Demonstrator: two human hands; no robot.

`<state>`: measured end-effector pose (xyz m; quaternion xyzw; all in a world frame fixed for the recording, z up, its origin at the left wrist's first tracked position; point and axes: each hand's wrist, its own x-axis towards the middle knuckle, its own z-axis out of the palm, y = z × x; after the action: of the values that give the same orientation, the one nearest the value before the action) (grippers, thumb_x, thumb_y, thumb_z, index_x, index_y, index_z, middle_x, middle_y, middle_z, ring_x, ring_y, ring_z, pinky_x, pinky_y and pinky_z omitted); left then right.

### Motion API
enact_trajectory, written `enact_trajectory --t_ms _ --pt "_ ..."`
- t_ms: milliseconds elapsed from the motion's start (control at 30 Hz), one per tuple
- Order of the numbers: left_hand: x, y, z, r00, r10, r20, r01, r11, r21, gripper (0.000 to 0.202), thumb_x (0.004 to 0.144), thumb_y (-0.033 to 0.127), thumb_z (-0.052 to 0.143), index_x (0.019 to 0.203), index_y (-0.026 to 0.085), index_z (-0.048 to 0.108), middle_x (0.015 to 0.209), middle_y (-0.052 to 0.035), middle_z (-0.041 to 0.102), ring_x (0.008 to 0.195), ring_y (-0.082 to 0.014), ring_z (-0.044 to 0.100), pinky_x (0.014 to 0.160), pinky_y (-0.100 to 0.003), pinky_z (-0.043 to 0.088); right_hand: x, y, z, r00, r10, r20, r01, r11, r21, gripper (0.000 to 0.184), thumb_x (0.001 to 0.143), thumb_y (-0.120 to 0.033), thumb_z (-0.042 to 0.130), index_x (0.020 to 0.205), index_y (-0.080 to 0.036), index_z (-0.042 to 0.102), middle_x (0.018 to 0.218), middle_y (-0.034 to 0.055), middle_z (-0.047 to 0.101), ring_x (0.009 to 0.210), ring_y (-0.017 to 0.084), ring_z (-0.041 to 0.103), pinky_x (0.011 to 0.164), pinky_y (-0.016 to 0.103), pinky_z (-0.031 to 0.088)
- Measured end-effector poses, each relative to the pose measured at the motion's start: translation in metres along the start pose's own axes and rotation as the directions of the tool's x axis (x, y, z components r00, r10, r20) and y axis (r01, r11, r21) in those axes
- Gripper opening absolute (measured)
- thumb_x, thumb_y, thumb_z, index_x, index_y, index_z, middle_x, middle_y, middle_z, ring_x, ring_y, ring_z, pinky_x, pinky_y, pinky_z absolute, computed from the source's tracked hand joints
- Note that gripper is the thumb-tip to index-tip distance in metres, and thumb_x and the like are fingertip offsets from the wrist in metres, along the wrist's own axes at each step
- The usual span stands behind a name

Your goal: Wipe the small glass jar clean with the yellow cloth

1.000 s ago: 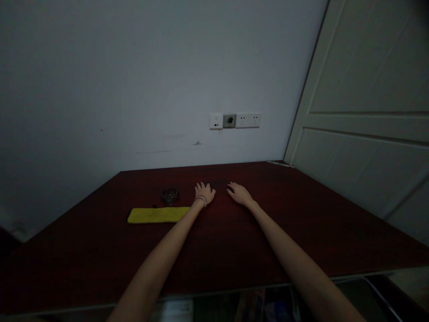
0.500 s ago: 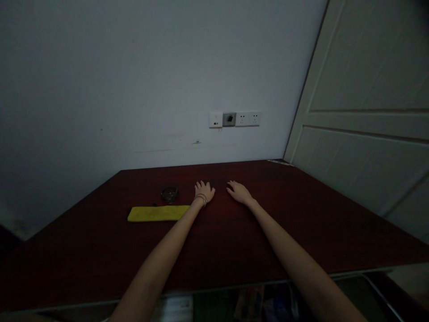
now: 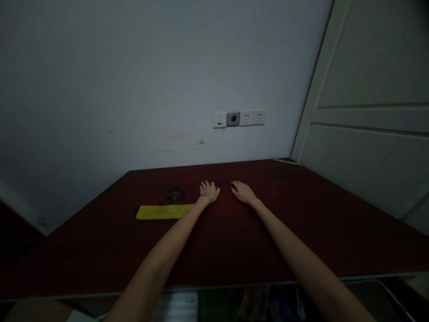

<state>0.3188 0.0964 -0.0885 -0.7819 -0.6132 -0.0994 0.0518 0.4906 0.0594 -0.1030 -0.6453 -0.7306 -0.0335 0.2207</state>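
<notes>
My left hand (image 3: 209, 191) lies palm down on the dark red tabletop (image 3: 231, 250), fingers spread, with thin bracelets (image 3: 208, 197) round the wrist. To its right, a short gap away, my right hand (image 3: 243, 192) also rests flat on the wood with its fingers stretched out. Neither hand holds anything. Left of my left hand sits a round, dark glass ashtray (image 3: 175, 194). Nearer to me is a long, flat yellow cloth-like piece (image 3: 164, 212) with a dark left end; my left forearm covers its right end.
A pale wall (image 3: 167, 80) with a row of sockets (image 3: 252, 117) rises behind the table. A white panelled door (image 3: 368, 147) stands at the right. Below the front edge are a white box-like thing (image 3: 181, 306) and several dim items.
The whole view has shifted slightly, so everything appears a little farther right. Both hands stay in the same places on the table.
</notes>
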Motion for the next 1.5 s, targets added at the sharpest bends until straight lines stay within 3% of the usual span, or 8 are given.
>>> enact_trajectory --t_ms 233,400,500,633,767,1033,1267,1500 --pt "-0.005 0.002 -0.037 0.996 0.086 0.036 -0.086 0.996 0.009 0.033 0.089 0.032 0.055 0.118 0.015 0.053 0.118 -0.0098 0.057 0.100 -0.0223 0.059 0.083 -0.043 0.052 -0.009 -0.010 -0.008 0.993 -0.093 -0.073 0.097 0.993 0.063 0.034 0.091 -0.032 0.053 0.121 -0.017 0.052 0.125 0.0100 0.055 0.110 0.024 0.056 0.092 0.047 0.047" --pt "-0.024 -0.041 -0.085 0.961 0.273 -0.041 -0.272 0.962 0.014 0.032 0.089 0.034 0.054 0.115 0.015 0.056 0.121 -0.0100 0.056 0.108 -0.0239 0.056 0.091 -0.046 0.046 -0.021 -0.053 -0.013 0.944 -0.321 -0.082 0.330 0.933 0.141 0.035 0.094 -0.025 0.040 0.125 -0.012 0.052 0.127 0.0139 0.058 0.126 0.023 0.047 0.108 0.043 0.033" --pt "-0.046 -0.083 -0.110 0.944 0.313 -0.102 -0.308 0.950 0.056 0.029 0.092 0.033 0.044 0.109 0.016 0.060 0.120 -0.0117 0.058 0.117 -0.0247 0.049 0.101 -0.041 0.039 -0.034 -0.091 -0.014 0.865 -0.497 -0.067 0.500 0.847 0.180 0.035 0.093 -0.025 0.041 0.124 -0.015 0.053 0.127 0.0121 0.059 0.126 0.021 0.048 0.107 0.041 0.036" --pt "-0.079 -0.145 -0.122 0.957 0.275 -0.094 -0.264 0.958 0.116 0.023 0.086 0.018 0.043 0.100 0.015 0.061 0.106 -0.0115 0.065 0.108 -0.0256 0.055 0.095 -0.041 0.044 -0.050 -0.134 -0.018 0.685 -0.728 -0.012 0.715 0.669 0.202 0.035 0.090 -0.026 0.047 0.122 -0.018 0.056 0.130 0.0105 0.058 0.126 0.023 0.048 0.107 0.041 0.035" --pt "-0.118 -0.198 -0.118 0.958 0.284 -0.026 -0.278 0.950 0.145 0.037 0.075 0.008 0.048 0.110 0.012 0.056 0.136 -0.0162 0.047 0.122 -0.0270 0.046 0.102 -0.041 0.040 -0.053 -0.162 -0.023 0.555 -0.831 0.029 0.810 0.549 0.205 0.039 0.087 -0.025 0.049 0.125 -0.015 0.054 0.133 0.0155 0.054 0.126 0.026 0.046 0.108 0.045 0.030" --pt "-0.168 -0.251 -0.101 0.846 0.444 0.296 -0.490 0.865 0.102 0.055 0.075 0.015 0.054 0.129 0.016 0.045 0.138 -0.0122 0.048 0.125 -0.0228 0.047 0.105 -0.034 0.038 -0.037 -0.181 -0.021 0.593 -0.792 0.147 0.745 0.608 0.274 0.047 0.083 -0.025 0.052 0.129 -0.016 0.049 0.122 0.0138 0.061 0.108 0.024 0.059 0.092 0.035 0.046" --pt "-0.155 -0.263 -0.089 0.862 0.423 0.280 -0.473 0.870 0.141 0.048 0.081 0.010 0.045 0.129 0.015 0.045 0.131 -0.0105 0.054 0.120 -0.0221 0.051 0.100 -0.034 0.041 -0.030 -0.184 -0.013 0.616 -0.765 0.188 0.718 0.644 0.266 0.043 0.082 -0.017 0.049 0.125 -0.014 0.053 0.112 0.0158 0.064 0.101 0.024 0.061 0.084 0.033 0.047" --pt "-0.136 -0.270 -0.085 0.870 0.415 0.268 -0.472 0.856 0.208 0.044 0.078 0.004 0.047 0.119 0.018 0.054 0.127 -0.0106 0.058 0.114 -0.0234 0.054 0.093 -0.034 0.044 -0.025 -0.183 -0.014 0.574 -0.790 0.215 0.727 0.613 0.309 0.035 0.081 -0.009 0.049 0.113 -0.016 0.061 0.108 0.0131 0.066 0.097 0.021 0.063 0.084 0.030 0.047"
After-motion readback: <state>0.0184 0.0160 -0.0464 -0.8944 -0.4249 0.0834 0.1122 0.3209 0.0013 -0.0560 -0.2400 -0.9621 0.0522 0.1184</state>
